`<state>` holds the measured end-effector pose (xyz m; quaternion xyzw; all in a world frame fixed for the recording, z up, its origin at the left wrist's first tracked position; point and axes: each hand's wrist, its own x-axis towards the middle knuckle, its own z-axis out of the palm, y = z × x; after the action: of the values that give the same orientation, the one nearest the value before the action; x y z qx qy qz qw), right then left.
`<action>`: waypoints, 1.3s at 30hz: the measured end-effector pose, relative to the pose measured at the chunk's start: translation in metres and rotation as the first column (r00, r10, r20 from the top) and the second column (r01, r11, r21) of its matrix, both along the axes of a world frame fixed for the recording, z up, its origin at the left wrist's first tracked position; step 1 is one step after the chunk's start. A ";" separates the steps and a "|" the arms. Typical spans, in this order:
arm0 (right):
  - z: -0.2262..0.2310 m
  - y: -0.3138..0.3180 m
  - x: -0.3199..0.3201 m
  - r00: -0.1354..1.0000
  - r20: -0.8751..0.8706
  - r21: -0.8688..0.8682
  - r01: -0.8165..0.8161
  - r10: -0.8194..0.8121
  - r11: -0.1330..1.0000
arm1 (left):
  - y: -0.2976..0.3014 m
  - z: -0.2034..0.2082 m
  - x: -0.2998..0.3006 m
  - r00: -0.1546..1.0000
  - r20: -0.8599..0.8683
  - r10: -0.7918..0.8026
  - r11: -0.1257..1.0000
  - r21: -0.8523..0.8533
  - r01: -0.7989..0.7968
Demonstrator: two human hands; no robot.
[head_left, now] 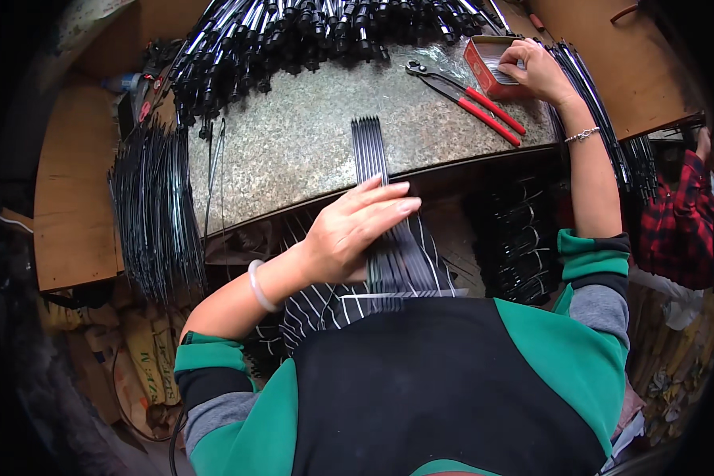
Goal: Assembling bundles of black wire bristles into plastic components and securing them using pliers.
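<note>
A flat row of thin black cables (368, 151) lies side by side over the near table edge, far ends on the tabletop, near ends above my lap. My left hand (353, 226) lies across the row with fingers nearly straight, holding it; the thumb is mostly hidden. A thin white strip (444, 293) crosses the cables near my lap. At the far right, my right hand (534, 70) reaches into a small red box (477, 62) with fingers pinched together. Pale contents show inside, but what the fingertips hold cannot be made out.
Red-handled cutting pliers (484, 115) lie beside the box. A big heap of black cables with fittings (293, 40) covers the table's far side. More cable bundles hang over the left (155, 206) and right (603, 119) edges. A person in a red plaid sleeve (678, 222) is at right.
</note>
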<state>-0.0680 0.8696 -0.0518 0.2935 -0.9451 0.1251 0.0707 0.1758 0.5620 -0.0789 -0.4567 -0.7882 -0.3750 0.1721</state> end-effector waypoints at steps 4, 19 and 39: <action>-0.002 0.003 0.000 0.998 -0.048 -0.026 -0.040 0.039 0.999 | -0.013 0.015 0.030 0.991 0.124 -0.050 0.981 0.191 0.026; -0.008 -0.049 0.107 0.850 -0.499 -0.386 -0.390 0.166 0.836 | -0.048 0.018 0.038 0.972 0.232 -0.044 0.988 -0.136 0.078; -0.092 -0.095 0.180 0.913 -0.390 -0.431 -0.298 0.121 0.852 | -0.054 0.014 0.032 0.977 0.186 -0.101 0.965 -0.221 0.142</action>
<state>0.1123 0.7742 -0.1435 0.3869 -0.8178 0.3090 0.2934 0.2080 0.5080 -0.0646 -0.4871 -0.8090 -0.3280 0.0245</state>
